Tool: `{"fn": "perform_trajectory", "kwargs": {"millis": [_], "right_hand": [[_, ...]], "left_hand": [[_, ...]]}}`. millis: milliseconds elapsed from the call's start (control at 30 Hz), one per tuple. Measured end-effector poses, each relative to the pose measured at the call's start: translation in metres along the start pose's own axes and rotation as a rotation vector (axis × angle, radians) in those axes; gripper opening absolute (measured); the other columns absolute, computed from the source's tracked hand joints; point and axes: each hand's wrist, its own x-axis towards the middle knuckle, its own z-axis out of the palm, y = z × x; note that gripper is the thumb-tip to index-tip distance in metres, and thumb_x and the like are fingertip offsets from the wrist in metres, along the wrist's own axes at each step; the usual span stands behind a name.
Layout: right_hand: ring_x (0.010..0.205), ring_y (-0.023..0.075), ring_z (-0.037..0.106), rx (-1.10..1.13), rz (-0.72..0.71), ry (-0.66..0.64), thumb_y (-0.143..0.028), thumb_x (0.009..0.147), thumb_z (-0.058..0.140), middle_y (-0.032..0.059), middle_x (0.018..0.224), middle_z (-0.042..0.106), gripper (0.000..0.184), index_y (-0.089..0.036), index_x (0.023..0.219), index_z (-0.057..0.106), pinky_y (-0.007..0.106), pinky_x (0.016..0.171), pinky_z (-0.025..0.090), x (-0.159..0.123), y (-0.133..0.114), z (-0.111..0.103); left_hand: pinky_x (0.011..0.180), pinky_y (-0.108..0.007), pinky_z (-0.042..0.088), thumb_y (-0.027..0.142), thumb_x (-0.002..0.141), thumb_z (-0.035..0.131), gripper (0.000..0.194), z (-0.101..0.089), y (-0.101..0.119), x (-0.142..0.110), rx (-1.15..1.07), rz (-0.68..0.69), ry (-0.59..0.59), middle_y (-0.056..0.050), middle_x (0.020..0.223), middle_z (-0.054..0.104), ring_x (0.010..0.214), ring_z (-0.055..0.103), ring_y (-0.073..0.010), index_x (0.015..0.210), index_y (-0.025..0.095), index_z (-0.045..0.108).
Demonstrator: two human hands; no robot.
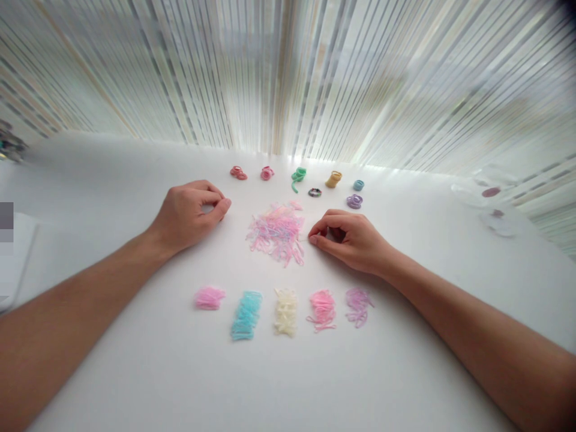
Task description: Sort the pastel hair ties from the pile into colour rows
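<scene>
A loose heap of small pastel rubber bands (276, 231), pink, lilac and pale, lies in the middle of the white table. At its right edge my right hand (348, 237) pinches thumb and forefinger on what looks like a pale rubber band (303, 237). My left hand (191, 210) rests left of the heap, apart from it, thumb and fingers closed together; whatever may be between them is hidden. Nearer to me lie sorted groups of bands: pink-lilac (209, 298), turquoise (246, 315), cream (285, 313), pink (323, 311) and purple (358, 307).
Behind the heap stand coiled hair ties: red (238, 173), pink (267, 173), green (298, 176), mustard (333, 179), blue (358, 185) and purple (354, 201). A dark beaded ring (315, 192) lies among them. Clear round items (497, 222) sit far right, before a striped curtain (288, 78).
</scene>
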Motion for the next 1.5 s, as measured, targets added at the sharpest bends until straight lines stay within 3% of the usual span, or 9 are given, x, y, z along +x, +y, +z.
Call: {"fn": "perform_trajectory", "kwargs": {"millis": [433,700,1167,1333,1500], "right_hand": [[0.068,0.0146,0.058,0.002,-0.002,-0.031,-0.029,0.098,0.075,0.0046,0.086,0.070,0.015,-0.019,0.092,0.083,0.030,0.063,0.045,0.000,0.002,-0.001],[0.071,0.0166,0.058,0.032,-0.008,-0.099,-0.035,0.100,0.076,0.0056,0.086,0.073,0.018,-0.020,0.090,0.081,0.031,0.064,0.044,0.000,0.002,-0.008],[0.071,0.0168,0.058,0.230,0.109,-0.150,-0.046,0.097,0.081,0.0057,0.088,0.071,0.027,-0.021,0.089,0.079,0.032,0.062,0.046,-0.003,0.001,-0.012],[0.068,0.0154,0.056,0.259,0.083,-0.165,-0.038,0.100,0.078,0.0041,0.083,0.071,0.021,-0.021,0.088,0.079,0.031,0.061,0.044,-0.004,-0.014,-0.014],[0.074,0.0155,0.060,0.213,-0.057,-0.229,-0.024,0.102,0.074,0.0044,0.085,0.075,0.016,-0.021,0.087,0.078,0.030,0.067,0.049,-0.007,-0.043,-0.013]], "left_hand": [[0.093,-0.037,0.055,0.048,0.099,0.056,0.043,0.000,0.000,-0.001,-0.009,0.007,0.003,-0.005,0.094,0.081,0.089,0.074,-0.0208,0.068,0.023,0.070],[0.094,-0.036,0.055,0.049,0.098,0.057,0.042,0.000,-0.001,-0.001,-0.005,-0.002,-0.001,-0.005,0.096,0.081,0.090,0.073,-0.0210,0.067,0.023,0.069],[0.095,-0.035,0.056,0.046,0.099,0.056,0.040,0.000,0.002,-0.002,-0.002,-0.013,0.001,-0.004,0.097,0.082,0.091,0.075,-0.0204,0.068,0.024,0.069],[0.095,-0.037,0.057,0.047,0.098,0.056,0.042,0.000,0.002,-0.001,-0.010,-0.013,0.007,-0.006,0.094,0.081,0.089,0.074,-0.0215,0.067,0.023,0.069],[0.095,-0.039,0.057,0.048,0.098,0.056,0.042,0.001,0.002,-0.001,-0.009,-0.010,0.007,-0.007,0.095,0.081,0.091,0.074,-0.0225,0.068,0.023,0.070]]}}
